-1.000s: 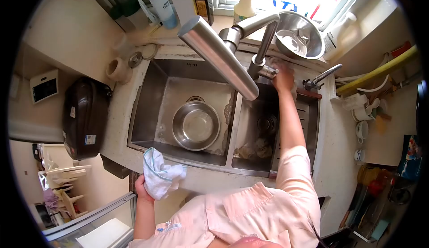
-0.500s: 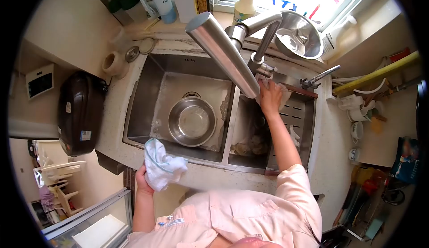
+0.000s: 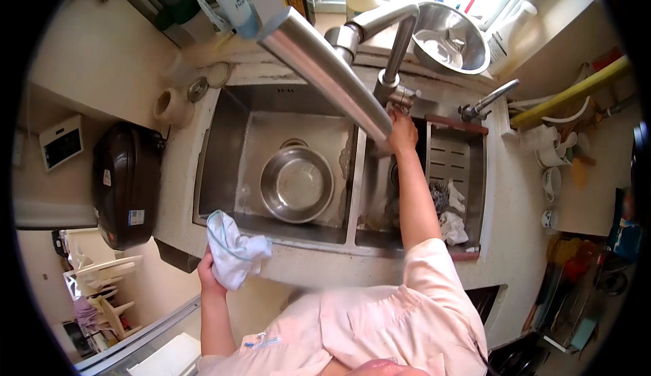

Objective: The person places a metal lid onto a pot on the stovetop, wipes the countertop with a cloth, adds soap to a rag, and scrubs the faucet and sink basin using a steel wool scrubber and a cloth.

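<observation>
My left hand (image 3: 211, 274) is closed around a bunched white cloth (image 3: 234, 250) with a pale green edge, held over the counter's front edge. My right hand (image 3: 403, 132) reaches across the small basin to the base of the steel faucet (image 3: 325, 71), beside its short handle (image 3: 405, 96). Its fingers look curled, but the faucet's thick spout hides part of them and whatever they grip. A round steel bowl (image 3: 296, 185) rests in the large basin (image 3: 271, 125). Right of my forearm lie a grey scrubber (image 3: 439, 195) and crumpled white pieces (image 3: 453, 229) on the slotted drain tray (image 3: 449, 152).
Another steel bowl (image 3: 451, 37) stands by the window among bottles, including a blue-capped one (image 3: 234, 6). A small second tap (image 3: 488, 101) rises at the right. A dark brown appliance (image 3: 127, 183) hangs at left; cups (image 3: 550, 183) hang at right.
My right hand has moved up closer to the faucet handle, and the whitish crumpled material around it no longer shows there. My left hand still holds the cloth. The view has shifted slightly.
</observation>
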The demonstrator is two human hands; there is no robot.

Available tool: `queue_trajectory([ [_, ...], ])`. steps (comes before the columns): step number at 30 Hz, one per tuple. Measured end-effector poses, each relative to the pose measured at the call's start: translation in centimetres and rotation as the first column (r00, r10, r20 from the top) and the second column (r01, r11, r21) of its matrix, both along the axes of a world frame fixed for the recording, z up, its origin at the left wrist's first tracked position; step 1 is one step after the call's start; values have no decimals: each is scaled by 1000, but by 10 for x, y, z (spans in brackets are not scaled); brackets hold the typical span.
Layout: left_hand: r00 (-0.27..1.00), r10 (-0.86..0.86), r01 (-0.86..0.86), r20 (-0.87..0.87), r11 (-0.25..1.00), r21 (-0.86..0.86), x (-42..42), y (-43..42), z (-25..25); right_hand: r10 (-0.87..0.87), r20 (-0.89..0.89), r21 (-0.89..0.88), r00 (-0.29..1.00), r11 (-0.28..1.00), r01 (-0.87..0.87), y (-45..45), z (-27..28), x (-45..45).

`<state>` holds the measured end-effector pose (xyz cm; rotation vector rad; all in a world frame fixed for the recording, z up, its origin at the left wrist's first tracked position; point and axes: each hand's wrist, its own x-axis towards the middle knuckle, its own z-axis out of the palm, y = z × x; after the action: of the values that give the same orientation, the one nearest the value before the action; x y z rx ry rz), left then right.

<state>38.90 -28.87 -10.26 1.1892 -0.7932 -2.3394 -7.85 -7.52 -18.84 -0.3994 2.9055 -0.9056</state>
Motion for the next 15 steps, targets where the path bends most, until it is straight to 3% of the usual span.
queue_trajectory([
  [4,999,-16,16,-42,1000,2,-6,-1,11,8,-68,111,998,994,-1,16,3,27],
  [6,998,-12,12,-57,1000,0,-8,-1,28,-77,-60,94,995,992,83,3,1,13],
  [7,998,-54,59,35,987,-152,-8,-8,31,-121,-52,87,991,988,126,-3,-2,8],
  [9,965,-99,193,242,893,-406,4,-27,38,-48,-74,87,996,995,55,-7,-16,20],
  [10,944,-25,181,330,874,-451,9,-38,40,-60,-53,92,997,994,64,-5,-1,29],
  [12,754,118,513,646,509,-692,37,-84,21,11,-71,127,997,992,-2,7,18,36],
  [13,633,256,673,731,284,-683,47,-97,16,12,-15,53,1000,999,-11,17,16,37],
  [15,474,449,822,757,83,-564,37,-105,27,20,99,-99,995,995,-10,34,10,39],
])
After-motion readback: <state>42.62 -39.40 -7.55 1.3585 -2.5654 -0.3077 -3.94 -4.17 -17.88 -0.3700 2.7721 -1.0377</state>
